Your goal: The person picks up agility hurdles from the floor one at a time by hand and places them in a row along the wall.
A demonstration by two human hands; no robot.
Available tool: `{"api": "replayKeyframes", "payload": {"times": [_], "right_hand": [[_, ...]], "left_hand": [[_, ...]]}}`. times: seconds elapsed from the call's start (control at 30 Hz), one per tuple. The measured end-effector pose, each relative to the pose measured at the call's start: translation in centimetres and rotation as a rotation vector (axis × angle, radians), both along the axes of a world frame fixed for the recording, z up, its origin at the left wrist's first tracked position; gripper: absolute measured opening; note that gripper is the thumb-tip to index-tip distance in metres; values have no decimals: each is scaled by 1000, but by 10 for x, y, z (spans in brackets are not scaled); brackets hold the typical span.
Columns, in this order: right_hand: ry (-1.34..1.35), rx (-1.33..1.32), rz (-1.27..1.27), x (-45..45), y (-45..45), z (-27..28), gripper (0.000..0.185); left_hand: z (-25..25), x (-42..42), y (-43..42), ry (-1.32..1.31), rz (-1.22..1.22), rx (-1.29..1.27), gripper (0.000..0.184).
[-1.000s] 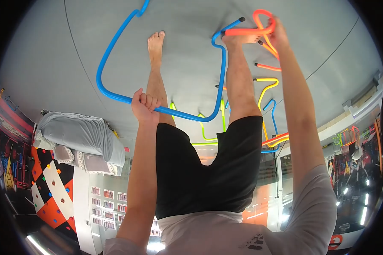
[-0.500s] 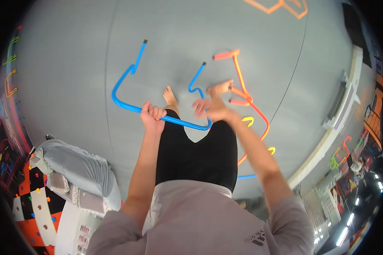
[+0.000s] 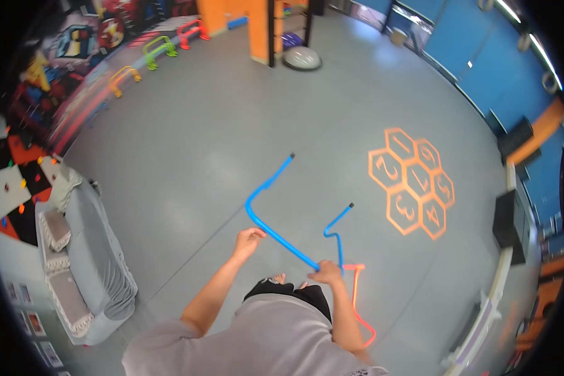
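Observation:
A blue tubular hurdle (image 3: pixel 285 243) is in front of me, its two bent side legs with black end caps pointing forward. My right hand (image 3: pixel 326 273) is closed round the crossbar at its right corner. My left hand (image 3: pixel 249 242) is beside the left part of the crossbar, fingers loosely curled and apart, not wrapped round the bar; whether the fingertips touch it is hard to see. An orange-red hurdle (image 3: pixel 356 291) stands on the floor just right of my right hand, partly hidden by my forearm.
Orange numbered hexagons (image 3: pixel 418 178) mark the grey floor ahead right. A covered grey sofa (image 3: pixel 103 269) is at left. Small green (image 3: pixel 160 50), red (image 3: pixel 193 32) and yellow hurdles (image 3: pixel 124 80) line the far left wall. A grey balance dome (image 3: pixel 302 58) lies at the back. A black box (image 3: pixel 511 227) stands right.
My view has tilted up and turned toward the room. My right hand, reaching by the right corner before, now grips the bar there. My left hand has come off its grip on the crossbar.

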State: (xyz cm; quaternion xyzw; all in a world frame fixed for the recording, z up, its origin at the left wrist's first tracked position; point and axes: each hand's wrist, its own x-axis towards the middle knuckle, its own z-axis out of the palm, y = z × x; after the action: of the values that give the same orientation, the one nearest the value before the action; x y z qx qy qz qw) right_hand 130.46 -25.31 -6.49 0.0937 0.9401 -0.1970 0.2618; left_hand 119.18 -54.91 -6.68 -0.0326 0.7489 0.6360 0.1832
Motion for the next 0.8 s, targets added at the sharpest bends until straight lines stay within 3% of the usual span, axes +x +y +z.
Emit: {"api": "replayKeyframes", "payload": {"times": [0.03, 0.1, 0.13, 0.23, 0.33, 0.43, 0.53, 0.63, 0.8], "right_hand": [[97, 69, -23, -20, -2, 16, 34], [215, 252, -21, -66, -8, 30, 26], [236, 279, 55, -91, -12, 36, 24], [260, 317, 301, -143, -43, 40, 20], [334, 275, 554, -196, -86, 37, 19], [498, 168, 746, -250, -133, 50, 21], [698, 13, 831, -313, -174, 62, 23], [963, -146, 804, -380, -209, 66, 25], [1163, -265, 726, -469, -263, 89, 26]], "left_hand": [[-19, -8, -30, 311, 24, -180, 31], [17, 1, -55, 499, 231, -446, 41], [40, 4, -64, 583, 338, -587, 47], [82, 17, -82, 611, 238, -843, 63], [92, 5, -108, 699, 124, -980, 53], [73, -28, -147, 226, -208, -900, 34], [67, -77, -181, -230, -250, -903, 22], [94, -110, -198, 274, 97, -1247, 26], [154, -181, -207, 211, 444, -1395, 25]]}}
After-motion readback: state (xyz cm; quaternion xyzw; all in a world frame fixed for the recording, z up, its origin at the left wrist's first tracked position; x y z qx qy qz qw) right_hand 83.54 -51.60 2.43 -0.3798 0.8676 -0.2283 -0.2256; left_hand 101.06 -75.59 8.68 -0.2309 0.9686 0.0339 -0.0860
